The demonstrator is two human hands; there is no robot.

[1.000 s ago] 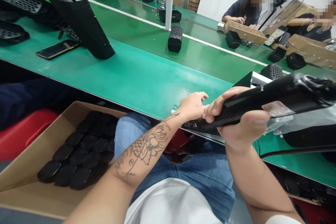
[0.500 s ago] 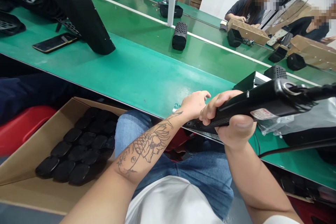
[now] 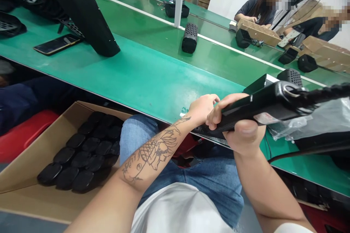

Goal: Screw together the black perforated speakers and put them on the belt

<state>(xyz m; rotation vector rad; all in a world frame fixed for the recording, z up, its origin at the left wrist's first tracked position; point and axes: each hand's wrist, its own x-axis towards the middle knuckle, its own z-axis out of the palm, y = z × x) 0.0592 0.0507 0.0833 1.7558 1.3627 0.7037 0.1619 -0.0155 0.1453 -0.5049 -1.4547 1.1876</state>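
Note:
My right hand (image 3: 240, 131) is wrapped round a black electric screwdriver (image 3: 262, 102), thumb on the near side. The tool slants down to the left, and its cord (image 3: 325, 94) leaves from the upper end. Its tip is out of sight behind my hands. My left hand (image 3: 202, 108) is bent over a black casing (image 3: 201, 129) at the bench edge, seemingly gripping it; most of its fingers are hidden. Only a little of that casing shows below the hands. A small green-and-white scrap (image 3: 183, 111) lies beside my left wrist.
A green conveyor belt (image 3: 153, 25) runs behind the bench, carrying a perforated black speaker (image 3: 189, 38). Left stand a tall black housing (image 3: 84, 14) and a phone (image 3: 57, 44). A carton (image 3: 16, 185) of black parts sits below left. Plastic bags (image 3: 325, 116) lie right. People work across the belt.
The screwdriver and my right hand have shifted slightly left. My left hand stays in place. The speaker on the belt has moved a little to the right.

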